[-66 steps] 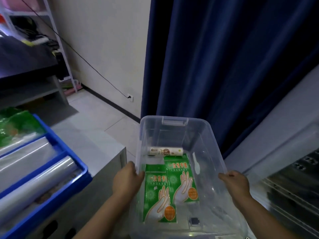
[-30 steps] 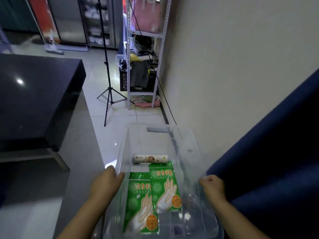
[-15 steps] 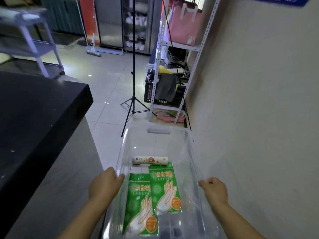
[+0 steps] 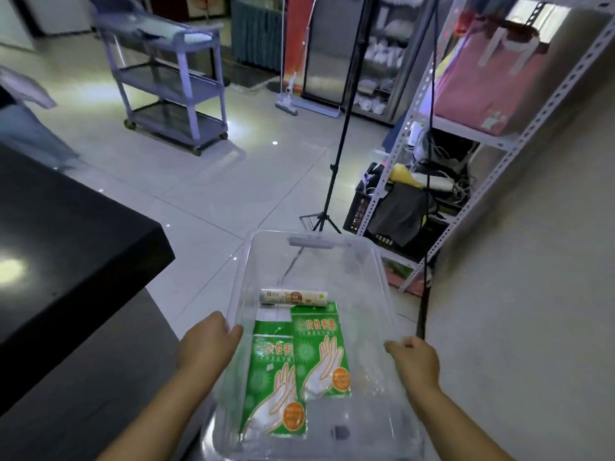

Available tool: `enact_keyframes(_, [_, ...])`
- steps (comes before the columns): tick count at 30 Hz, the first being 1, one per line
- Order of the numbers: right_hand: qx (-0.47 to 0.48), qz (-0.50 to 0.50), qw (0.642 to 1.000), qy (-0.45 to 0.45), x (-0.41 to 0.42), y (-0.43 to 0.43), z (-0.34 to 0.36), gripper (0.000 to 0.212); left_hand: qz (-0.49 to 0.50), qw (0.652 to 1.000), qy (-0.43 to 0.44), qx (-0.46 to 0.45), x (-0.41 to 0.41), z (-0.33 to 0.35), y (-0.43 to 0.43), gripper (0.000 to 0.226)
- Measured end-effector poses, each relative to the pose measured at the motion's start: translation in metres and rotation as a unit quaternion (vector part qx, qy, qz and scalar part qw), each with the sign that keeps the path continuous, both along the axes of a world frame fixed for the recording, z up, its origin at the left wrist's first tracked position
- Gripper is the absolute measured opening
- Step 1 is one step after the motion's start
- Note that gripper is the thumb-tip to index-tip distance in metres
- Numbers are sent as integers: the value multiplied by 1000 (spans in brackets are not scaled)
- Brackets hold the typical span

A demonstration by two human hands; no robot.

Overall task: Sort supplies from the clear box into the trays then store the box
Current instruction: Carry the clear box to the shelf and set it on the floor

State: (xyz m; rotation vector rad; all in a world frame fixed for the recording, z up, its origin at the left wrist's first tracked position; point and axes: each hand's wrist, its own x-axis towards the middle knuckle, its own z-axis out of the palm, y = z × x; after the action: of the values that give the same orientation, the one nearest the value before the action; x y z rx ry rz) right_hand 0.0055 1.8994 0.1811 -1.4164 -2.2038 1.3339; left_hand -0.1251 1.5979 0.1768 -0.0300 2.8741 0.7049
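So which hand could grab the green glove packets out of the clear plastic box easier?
Probably the left hand. It grips the left rim of the clear plastic box, right beside the two green glove packets, which lie toward that side. The right hand grips the opposite rim, across bare box floor.
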Motion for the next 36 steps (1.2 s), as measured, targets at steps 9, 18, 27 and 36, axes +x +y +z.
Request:
enact_keyframes(9, [-16,29,999,9,-164,42,-6,36,51,999,-5,-16,-148,7,45,21])
enact_keyframes(18, [-17,4,1000,-6,-303,82,-13,21,121,993,-3,3,-296,8,102,20])
enact_keyframes(27, [-27,45,999,-17,-467,131,-36,23,173,985,-18,0,-428,-10,139,23])
enact_keyframes(36, [1,132,991,-19,-646,127,-30,43,205,978,-39,-3,-558,-12,114,21])
